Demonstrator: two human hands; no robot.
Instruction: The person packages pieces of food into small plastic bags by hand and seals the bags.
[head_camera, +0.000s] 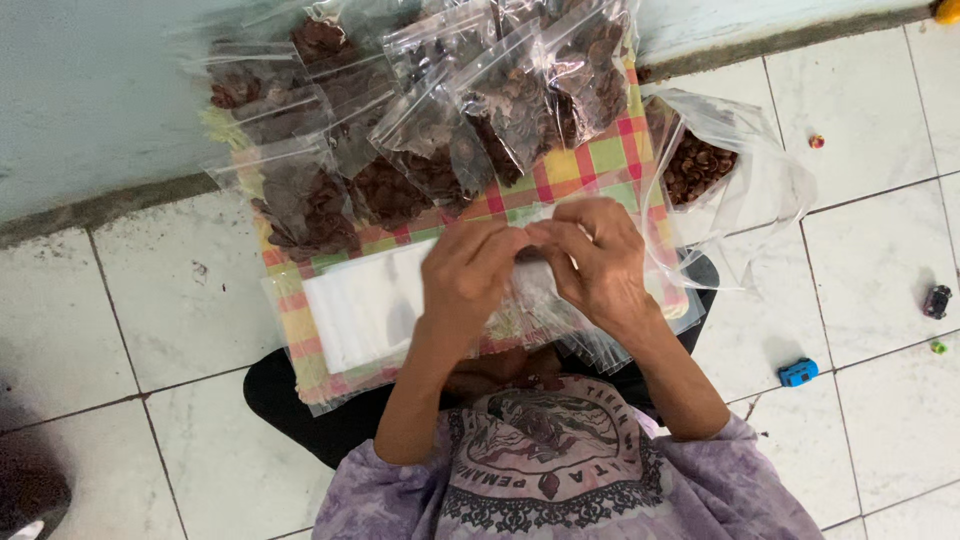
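Observation:
My left hand and my right hand meet fingertip to fingertip over my lap, both pinching the top edge of a small clear plastic bag. Under them lies a stack of empty clear bags on a red, yellow and green checked cloth. Several sealed clear bags of dark brown chips are piled on the far part of the cloth. What the pinched bag holds is hidden by my hands.
A large open plastic bag of brown chips sits to the right on the white tiled floor. A blue toy car, a dark toy car and small bits lie at right. A pale wall runs behind.

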